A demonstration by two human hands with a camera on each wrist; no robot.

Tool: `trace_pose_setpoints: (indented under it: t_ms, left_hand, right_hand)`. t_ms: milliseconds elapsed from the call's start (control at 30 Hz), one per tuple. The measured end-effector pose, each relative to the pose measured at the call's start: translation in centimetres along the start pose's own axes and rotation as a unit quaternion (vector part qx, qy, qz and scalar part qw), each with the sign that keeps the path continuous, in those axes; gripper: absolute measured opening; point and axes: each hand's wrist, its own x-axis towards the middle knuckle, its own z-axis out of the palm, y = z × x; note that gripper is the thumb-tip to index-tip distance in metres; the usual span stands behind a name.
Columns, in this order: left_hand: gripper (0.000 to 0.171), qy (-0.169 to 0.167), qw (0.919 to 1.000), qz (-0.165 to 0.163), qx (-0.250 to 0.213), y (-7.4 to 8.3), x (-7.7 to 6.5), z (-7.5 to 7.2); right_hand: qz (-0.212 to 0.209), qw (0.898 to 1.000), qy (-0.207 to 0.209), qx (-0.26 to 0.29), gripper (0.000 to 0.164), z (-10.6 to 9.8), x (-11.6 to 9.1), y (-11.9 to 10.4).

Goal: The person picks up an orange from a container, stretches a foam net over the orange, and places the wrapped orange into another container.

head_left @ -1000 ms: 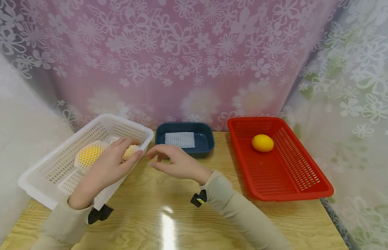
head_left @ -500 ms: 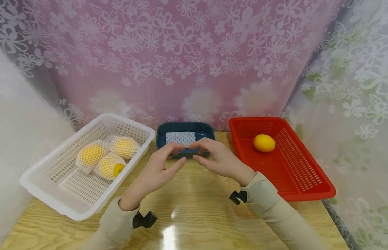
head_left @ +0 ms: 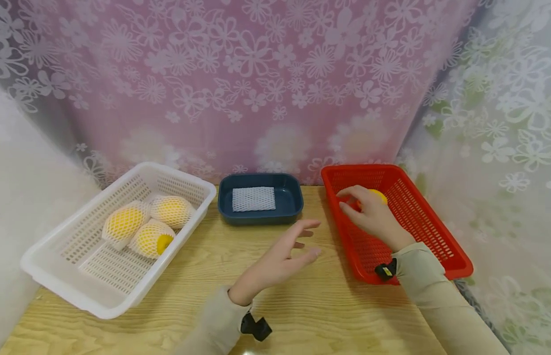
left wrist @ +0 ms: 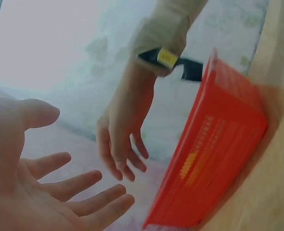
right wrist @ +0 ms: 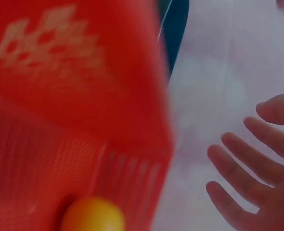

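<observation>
Above the red basket (head_left: 359, 246) hovers my right hand (head_left: 375, 214), its fingers loosely bent and holding nothing. Partly behind it lies a smooth yellow fruit (head_left: 379, 195) on the basket floor; in the right wrist view the fruit (right wrist: 94, 215) is apart from the fingers. My left hand (head_left: 279, 256) hangs over the table between the baskets, fingers spread and nothing in it, as the left wrist view of the hand (left wrist: 55, 183) also shows. A blue tray (head_left: 286, 199) at the back holds a flat white foam net sleeve (head_left: 253, 198).
At the left stands a white basket (head_left: 75, 291). Inside it are three yellow fruits (head_left: 126, 222) in white foam nets. A pink floral curtain (head_left: 239, 98) hangs behind the wooden table (head_left: 200, 276).
Both hands have moved right, passing in front of the blue tray. The right hand is now over the red basket, and the left has left the white basket. The fruits stay put.
</observation>
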Motion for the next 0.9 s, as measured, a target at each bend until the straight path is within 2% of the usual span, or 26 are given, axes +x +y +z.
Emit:
trace_pose_setpoints:
  t_ms: [100, 167, 200, 333, 433, 567, 733, 900]
  left_hand:
    - [0.051, -0.002, 0.9975, -0.006, -0.070, -0.6, 0.9, 1.8]
    - [0.051, 0.002, 0.9894, -0.021, -0.143, -1.0, 1.4, 2.8]
    - [0.051, 0.005, 0.9827, -0.033, -0.182, -1.1, 1.5, 3.3]
    - [0.051, 0.014, 0.9397, -0.084, -0.331, -1.4, 1.8, 4.5]
    - [0.054, 0.013, 0.9060, -0.111, -0.408, -1.7, 1.7, 5.0]
    - [0.054, 0.010, 0.8680, -0.118, -0.482, -1.9, 1.6, 5.4]
    - [0.055, 0.007, 0.8381, -0.104, -0.535, -1.6, 2.2, 5.6]
    - [0.054, 0.006, 0.8089, -0.093, -0.580, -0.9, 3.6, 6.0]
  right_hand:
    - [0.067, 0.998, -0.015, 0.014, 0.025, -1.0, -0.2, 2.8]
    - [0.117, 0.992, -0.047, 0.031, 0.034, -1.5, -0.2, 4.5]
    - [0.137, 0.988, -0.065, 0.036, 0.039, -1.6, -0.2, 5.3]
    - [0.195, 0.972, -0.120, 0.051, 0.058, -1.2, 0.1, 8.2]
    - [0.221, 0.965, -0.134, 0.041, 0.067, -0.5, 0.5, 10.3]
    - [0.248, 0.958, -0.144, 0.023, 0.071, 0.5, 0.8, 12.5]
    - [0.263, 0.954, -0.142, 0.024, 0.069, 1.3, 0.9, 13.7]
    - [0.271, 0.949, -0.158, 0.029, 0.070, 1.6, 0.8, 13.8]
